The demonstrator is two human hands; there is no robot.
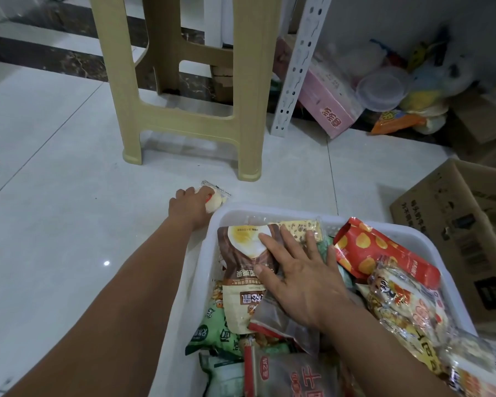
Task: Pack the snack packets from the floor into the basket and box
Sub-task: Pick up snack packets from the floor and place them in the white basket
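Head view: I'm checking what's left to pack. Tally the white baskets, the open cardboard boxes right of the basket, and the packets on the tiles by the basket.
White basket: 1
Open cardboard box: 1
Packet on the tiles, gripped by the left hand: 1
Total: 3

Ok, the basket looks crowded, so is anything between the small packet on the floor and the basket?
Nothing on the floor between them: the left hand grips the small packet right beside the basket. Inside, the right hand lies flat on the brown packet.
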